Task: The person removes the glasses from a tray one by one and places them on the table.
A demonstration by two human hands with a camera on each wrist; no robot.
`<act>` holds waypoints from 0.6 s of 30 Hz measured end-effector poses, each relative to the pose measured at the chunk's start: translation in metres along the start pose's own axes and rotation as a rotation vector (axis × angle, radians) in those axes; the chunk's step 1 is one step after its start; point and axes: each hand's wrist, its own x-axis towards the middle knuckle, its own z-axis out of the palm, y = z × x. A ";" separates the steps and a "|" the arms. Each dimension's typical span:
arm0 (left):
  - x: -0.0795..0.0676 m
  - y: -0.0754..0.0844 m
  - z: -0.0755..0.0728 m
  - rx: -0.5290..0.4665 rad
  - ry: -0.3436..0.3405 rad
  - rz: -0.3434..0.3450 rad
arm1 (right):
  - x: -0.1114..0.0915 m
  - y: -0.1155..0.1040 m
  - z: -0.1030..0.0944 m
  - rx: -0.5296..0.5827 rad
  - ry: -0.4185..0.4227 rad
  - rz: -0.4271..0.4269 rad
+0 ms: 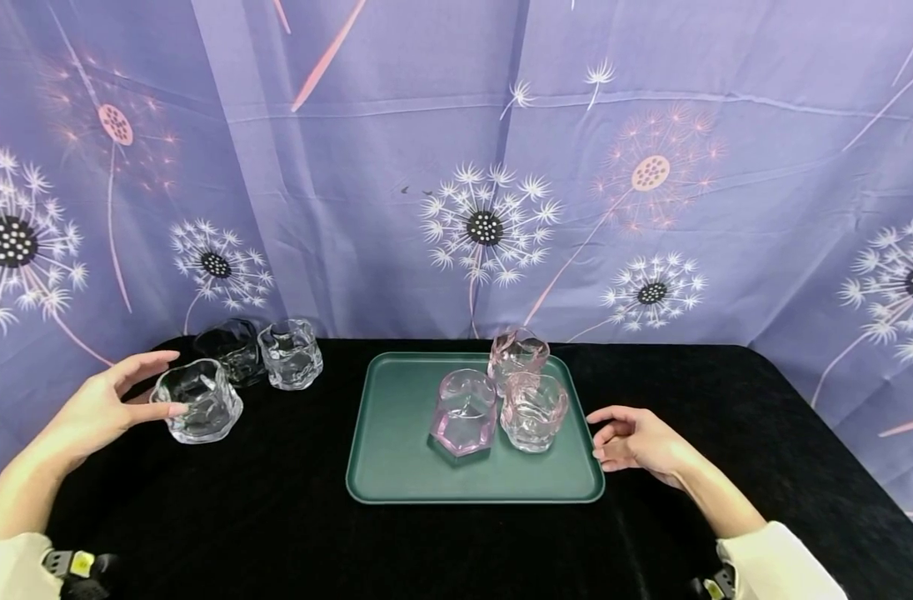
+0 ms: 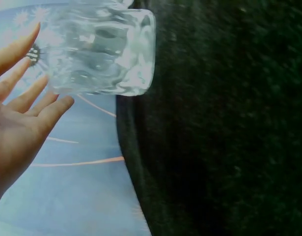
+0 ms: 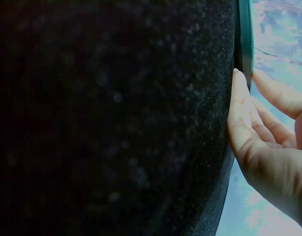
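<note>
Glass (image 1: 202, 412): at your far left, near the left edge of the table (image 1: 276, 517); dark glass (image 1: 231, 350) and second clear glass (image 1: 291, 362) close behind.
Left hand (image 1: 112, 400): your fingers spread, unclenched, thumb before the glass; contact is unclear.
Middle: table surface sets your glass well apart from the tray (image 1: 396, 433).
Tray: pink glasses (image 1: 531, 417) stand centre and right; green shows left.
Right hand (image 1: 636, 446): your fingers bend at the tray's right edge; whether they pinch it, you cannot tell.
</note>
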 end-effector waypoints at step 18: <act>0.015 0.047 0.020 -0.168 0.004 0.137 | 0.000 0.000 -0.001 0.004 -0.002 -0.001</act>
